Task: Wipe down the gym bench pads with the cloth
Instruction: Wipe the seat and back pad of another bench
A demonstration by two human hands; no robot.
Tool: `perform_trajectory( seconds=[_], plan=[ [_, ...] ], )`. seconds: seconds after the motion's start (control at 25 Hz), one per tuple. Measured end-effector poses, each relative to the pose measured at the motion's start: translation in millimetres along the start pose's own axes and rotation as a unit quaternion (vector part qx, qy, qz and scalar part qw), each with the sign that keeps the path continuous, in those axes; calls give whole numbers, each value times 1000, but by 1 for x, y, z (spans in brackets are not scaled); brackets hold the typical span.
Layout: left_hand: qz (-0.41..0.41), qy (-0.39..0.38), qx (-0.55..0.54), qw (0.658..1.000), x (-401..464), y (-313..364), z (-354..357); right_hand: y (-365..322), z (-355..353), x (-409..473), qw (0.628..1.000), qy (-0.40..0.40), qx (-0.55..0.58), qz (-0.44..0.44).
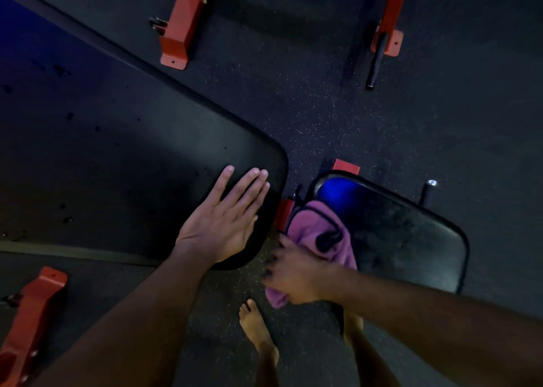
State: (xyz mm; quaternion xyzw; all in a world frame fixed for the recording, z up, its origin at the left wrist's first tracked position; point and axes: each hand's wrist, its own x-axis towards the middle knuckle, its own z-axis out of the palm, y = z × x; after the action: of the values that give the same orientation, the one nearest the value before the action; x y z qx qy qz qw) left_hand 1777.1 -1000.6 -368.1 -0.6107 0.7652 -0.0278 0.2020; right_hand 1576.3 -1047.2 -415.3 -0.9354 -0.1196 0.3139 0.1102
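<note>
**Cloth at the seat pad's near corner, left palm flat on the long pad**

Here the left hand (224, 219) lies flat on the near end of the long black bench pad (123, 163), fingers stretched out and close together, its grip wide and holding nothing. The palm rests just inside the pad's rounded corner.

The right hand (296, 275) has its grip closed around a bunched purple cloth (320, 233). The cloth spills up from the hand onto the near left corner of the smaller black seat pad (411, 239), with one end hanging below the hand over the floor. A blue glare sits on the seat pad just beyond the cloth.

The two pads stand near each other with a narrow gap between them, where a bit of red frame (284, 213) shows. More red frame feet (182, 22) stand on the dark speckled floor (308, 101) at the top and lower left. A bare foot (258, 328) stands on the floor below the hands.
</note>
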Motion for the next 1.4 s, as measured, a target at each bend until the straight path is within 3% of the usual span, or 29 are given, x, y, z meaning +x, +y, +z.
perform_trajectory(
  seconds=[0.08,0.16,0.24,0.36,0.44,0.6,0.72,0.88,0.96,1.0,1.04,1.08,1.12,1.16,1.2,1.24,1.28,1.32,1.4],
  plan=[
    [-4,-1,3,1000,1,0,0,-5,-4,4,999,-41,7,-30],
    [-3,-4,6,1000,1,-1,0,25,-15,-8,998,7,60,-10],
    [-2,-5,12,1000,0,0,0,74,-26,-23,989,69,100,87],
    [5,-11,13,1000,0,0,-1,121,-43,-31,960,97,105,242],
    [6,-15,8,1000,-1,-1,-2,102,-42,-22,948,99,97,285],
    [12,-38,11,999,2,0,-4,3,-23,1,968,86,84,222],
    [17,-38,15,999,2,-2,-4,-32,-17,5,958,79,144,235],
    [23,-38,14,999,1,-2,-5,-65,-9,-6,917,148,292,227],
    [23,-37,21,999,0,-1,-5,-87,-1,-18,849,232,384,277],
    [22,-35,20,999,0,-1,-6,-103,4,-21,788,293,427,332],
    [25,-32,20,999,-1,0,-7,-123,7,-20,701,370,469,390],
    [27,-35,21,999,-1,-1,-6,-144,5,-13,589,456,503,438],
    [27,-39,23,999,-1,-1,-6,-164,-1,-2,440,538,541,473],
    [28,-38,23,999,-1,-2,-6,-179,-7,10,255,598,581,491],
    [32,-33,21,999,0,-3,-5,-185,-12,20,46,621,606,495],
    [40,-29,18,999,1,-3,-4,-183,-13,32,-164,601,613,487],
    [54,-30,14,998,2,-3,-4,-175,-10,42,-338,557,599,465],
    [74,-27,7,997,2,-3,-3,-160,-6,51,-459,521,576,431],
    [144,-6,-17,989,-2,-5,4,-121,0,65,-591,517,512,349]
  ],
)
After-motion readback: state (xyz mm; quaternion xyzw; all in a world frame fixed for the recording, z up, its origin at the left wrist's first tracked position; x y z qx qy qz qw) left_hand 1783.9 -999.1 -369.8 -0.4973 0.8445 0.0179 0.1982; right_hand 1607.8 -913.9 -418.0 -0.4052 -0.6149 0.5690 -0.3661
